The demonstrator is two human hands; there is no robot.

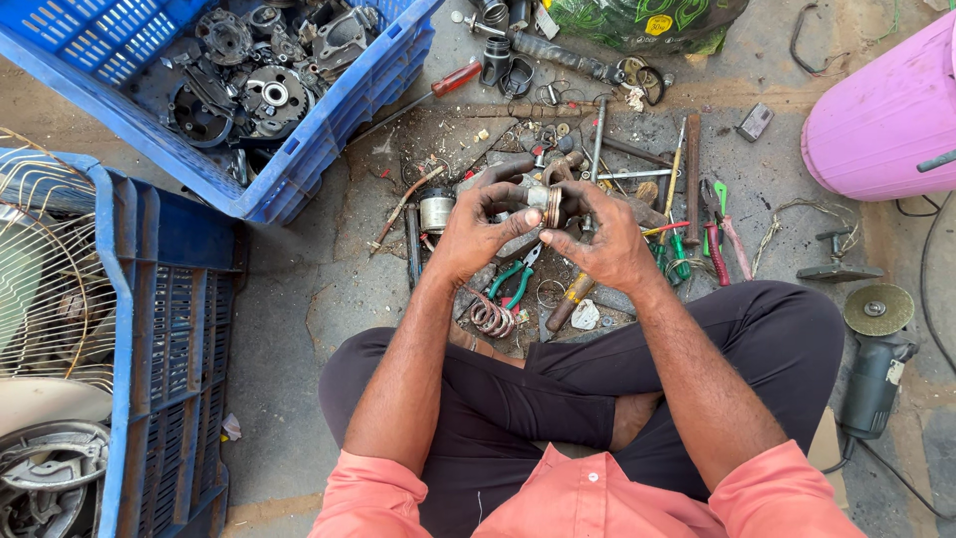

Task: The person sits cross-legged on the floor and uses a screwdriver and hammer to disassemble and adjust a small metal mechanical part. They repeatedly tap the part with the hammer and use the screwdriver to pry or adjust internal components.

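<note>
Both hands are up over the cluttered floor, and between them sits a small metal part [543, 202], a short cylinder with a brass-coloured ring at one end. The left hand [476, 231] wraps round its body, fingers curled over the top, holding it firm. The right hand [602, 242] closes in from the other side, thumb and fingertips pinching the ringed end. So both hands are clamped on the same piece, held just above the lap.

Judging by that pinch, this looks like the working-loose or fitting stage on the ring: one hand steadies, the other turns or pulls. The next move seems to call for a firm, square grip and a steady twist, without letting the ring cock sideways.

Just below the grip lie green-handled pliers [515, 282] and a coiled spring [490, 317]. To the right of it, red-handled pliers [719, 249]. Farther off to the left sits a blue crate [299, 164] of dark machine parts; off to the right, an angle grinder [874, 354].
</note>
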